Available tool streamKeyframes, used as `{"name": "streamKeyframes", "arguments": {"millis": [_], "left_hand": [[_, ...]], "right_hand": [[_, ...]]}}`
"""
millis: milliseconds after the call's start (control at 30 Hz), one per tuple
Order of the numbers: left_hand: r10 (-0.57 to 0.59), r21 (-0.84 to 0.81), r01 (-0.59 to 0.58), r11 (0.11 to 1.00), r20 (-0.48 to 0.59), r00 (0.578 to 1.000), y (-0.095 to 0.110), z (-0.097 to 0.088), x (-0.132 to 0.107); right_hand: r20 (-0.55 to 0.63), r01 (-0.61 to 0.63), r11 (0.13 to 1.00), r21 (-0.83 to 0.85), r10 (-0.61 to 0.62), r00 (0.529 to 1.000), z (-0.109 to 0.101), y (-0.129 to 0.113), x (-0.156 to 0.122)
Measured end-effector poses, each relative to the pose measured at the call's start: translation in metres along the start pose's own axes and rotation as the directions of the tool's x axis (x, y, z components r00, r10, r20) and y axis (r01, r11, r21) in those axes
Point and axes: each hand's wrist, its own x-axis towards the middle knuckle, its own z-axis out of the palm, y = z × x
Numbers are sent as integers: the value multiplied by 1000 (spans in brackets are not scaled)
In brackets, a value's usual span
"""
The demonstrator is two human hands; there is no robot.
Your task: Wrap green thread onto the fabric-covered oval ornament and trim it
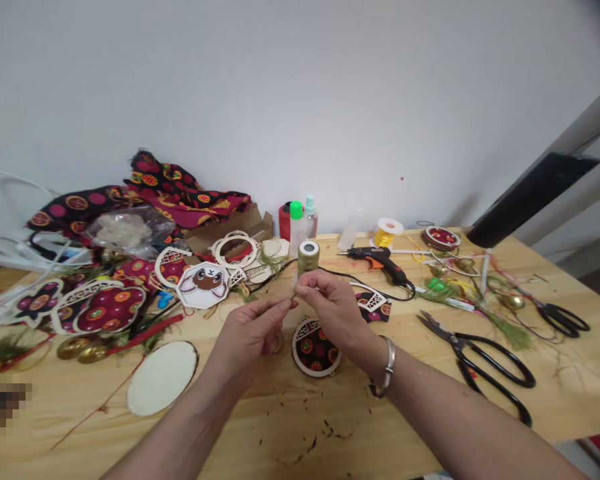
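Near the middle, left hand (257, 323) and right hand (327, 300) pinched something tiny. The disc (316, 348) had cloth (324, 360) on; work left didn't show.

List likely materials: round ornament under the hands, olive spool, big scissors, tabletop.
Round ornament: matte printed fabric, by its motifs; pale lattice-cut rim, probably wood.
Olive spool: wound thread, apparently; fibre unclear. Pale end, perhaps plastic.
Big scissors: grey metal blades, dull shine; smooth black handles, plastic or coated metal.
Tabletop: light wood or wood-look, by its grain.
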Motion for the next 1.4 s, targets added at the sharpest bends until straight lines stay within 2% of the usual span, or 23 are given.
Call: {"name": "streamKeyframes", "arguments": {"millis": [200, 333, 400, 467, 567, 667, 1067, 1267, 1400], "left_hand": [[17, -34, -18, 999, -16, 1000, 1, -1, -1], [35, -65, -36, 997, -8, 999, 1, -3, 1], [41, -70, -42, 997, -4, 999, 1, -3, 2], [43, -73, -43, 996, -1, 999, 1, -3, 2], [43, -65, -43, 997, -1, 999, 1, -2, 1], [38, -44, -38, 998, 12, 999, 1, -2, 1], [41, 11, -41, 999, 23, 999, 1, -1, 2], [51, 10, -52, 999, 82, 995, 1, -2, 0], [109, -5, -109, 994, 99, 989, 2, -3, 0]], "right_hand": [[-13, -27, 998, 51, 28, 1000, 0, 1, 0], [-37, -160, 979, 126, 166, 985, 1, 2, 0], [13, -235, 955, 179, 237, 971, 1, 1, -1], [92, -273, 930, 245, 258, 962, 1, 0, -2], [178, -272, 904, 329, 224, 958, 1, -2, -2], [196, -269, 893, 361, 209, 958, 2, -3, -2], [99, -281, 882, 377, 264, 960, 4, -7, -2], [83, -236, 909, 343, 221, 972, 2, -6, -2], [48, -182, 926, 332, 176, 983, -5, -7, 3]]}}
